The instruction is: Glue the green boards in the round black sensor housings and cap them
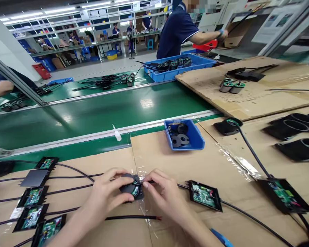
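My left hand (106, 193) is closed around a small round black part with a green ring inside, the coil housing (132, 188), holding it just above the cardboard. My right hand (162, 195) pinches the thin black wire at the housing's right side, fingertips pressed together. A black cable (237, 209) runs right from there past an open black box with a green circuit board (204, 195). Another black cable end (134, 217) lies under my hands.
Several open boxes with circuit boards (32, 207) and cables lie at the left. A small blue bin of black discs (187, 135) stands behind my hands. Black housings (296, 137) sit right. A green conveyor (98, 113) runs across. Another person (177, 29) works opposite.
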Tool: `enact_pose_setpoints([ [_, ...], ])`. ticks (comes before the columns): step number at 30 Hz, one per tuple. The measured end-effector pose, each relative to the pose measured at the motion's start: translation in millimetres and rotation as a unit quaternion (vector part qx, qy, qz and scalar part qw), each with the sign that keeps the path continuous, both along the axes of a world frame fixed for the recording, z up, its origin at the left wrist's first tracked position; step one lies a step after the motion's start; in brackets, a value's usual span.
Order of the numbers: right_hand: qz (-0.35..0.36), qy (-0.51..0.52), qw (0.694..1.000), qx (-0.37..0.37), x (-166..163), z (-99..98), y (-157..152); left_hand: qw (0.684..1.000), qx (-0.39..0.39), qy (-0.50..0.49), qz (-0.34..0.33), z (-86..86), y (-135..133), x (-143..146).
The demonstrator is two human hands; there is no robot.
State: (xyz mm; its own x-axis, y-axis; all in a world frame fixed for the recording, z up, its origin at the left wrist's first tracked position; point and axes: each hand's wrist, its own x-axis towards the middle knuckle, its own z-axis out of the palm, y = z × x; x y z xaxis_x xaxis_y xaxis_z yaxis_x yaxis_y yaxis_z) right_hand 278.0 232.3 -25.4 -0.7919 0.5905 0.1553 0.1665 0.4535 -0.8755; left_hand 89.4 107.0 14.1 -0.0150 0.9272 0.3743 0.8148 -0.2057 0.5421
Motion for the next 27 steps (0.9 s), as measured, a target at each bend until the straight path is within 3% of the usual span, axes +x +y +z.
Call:
enact_pose_setpoints([
  [6,-0.002,0.006,1.0,-0.007,2,-0.2,0,0.99,0.112,0.078,0.046,-19.7,-4,17],
  [20,-0.006,-0.006,1.0,-0.028,2,4.2,0,0.988,0.1,0.103,0.063,-28.4,-8,25],
  [27,-0.015,0.001,1.0,-0.026,2,5.3,0,0.978,0.073,0.193,-0.01,-30.6,-5,17],
])
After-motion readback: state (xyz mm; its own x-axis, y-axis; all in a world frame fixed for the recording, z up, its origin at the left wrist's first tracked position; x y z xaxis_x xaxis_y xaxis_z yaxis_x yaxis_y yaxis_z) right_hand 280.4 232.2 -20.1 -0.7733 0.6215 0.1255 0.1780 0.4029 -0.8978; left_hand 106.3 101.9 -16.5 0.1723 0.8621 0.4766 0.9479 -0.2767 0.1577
